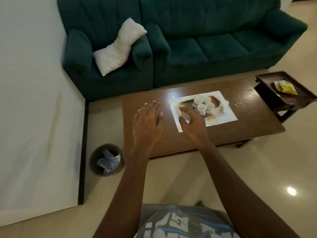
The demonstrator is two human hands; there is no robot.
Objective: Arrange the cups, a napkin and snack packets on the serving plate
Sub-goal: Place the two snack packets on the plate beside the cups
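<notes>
- Cups (pixel 203 104): four, clustered on the plate (pixel 226 112) on the table (pixel 248 124).
- Left hand (pixel 148 124): spread flat, empty, left of plate.
- Right hand (pixel 193 124): fingers curled apart, empty, over the plate's near-left corner.
- Snack packet (pixel 285 87): on tray (pixel 267 81), right of plate.

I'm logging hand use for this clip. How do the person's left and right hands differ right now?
The left hand is spread flat with fingers extended over the bare brown wooden coffee table; the right hand is curled, fingers bent. The left hand holds nothing; the right hand reaches over the white rectangular serving plate beside the four white cups, and whether it grips anything is unclear. Both are bare.
</notes>
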